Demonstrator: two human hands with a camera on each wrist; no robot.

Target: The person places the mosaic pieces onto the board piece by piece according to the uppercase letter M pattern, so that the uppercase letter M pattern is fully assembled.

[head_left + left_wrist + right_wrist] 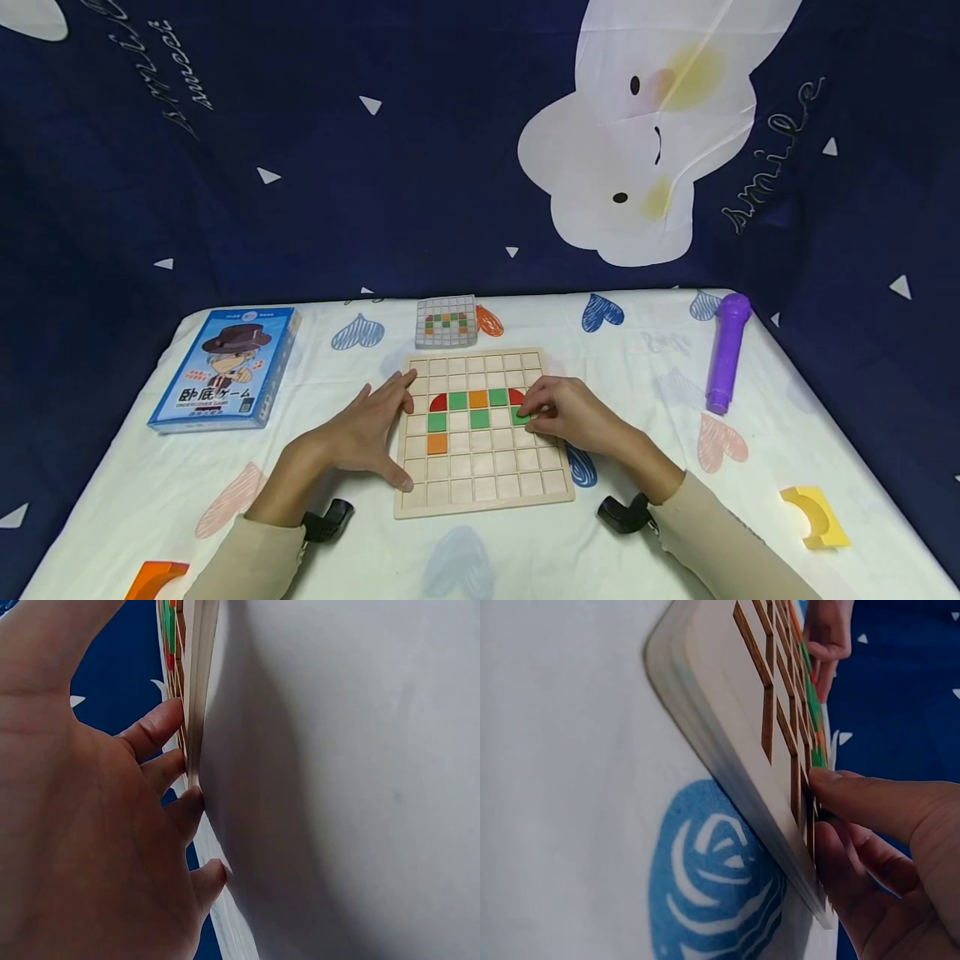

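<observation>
A wooden grid board (486, 500) lies on the table, with red quarter-round, green and orange tiles in several of its cells. My left hand (365, 436) rests along the board's left edge, thumb and fingers spread. In the left wrist view its fingertips (193, 801) touch the board's side. My right hand (576, 414) is over the board's right part, its fingers curled at a green tile (517, 415) below a red one. In the right wrist view the thumb (870, 801) meets the green; the fingers partly hide that tile.
Behind the board is a small pattern card (446, 332) with a similar coloured grid. A blue game box (225, 367) lies at left, a purple microphone-shaped object (727, 354) at right. A yellow arch block (819, 518) and an orange block (153, 578) are near the front.
</observation>
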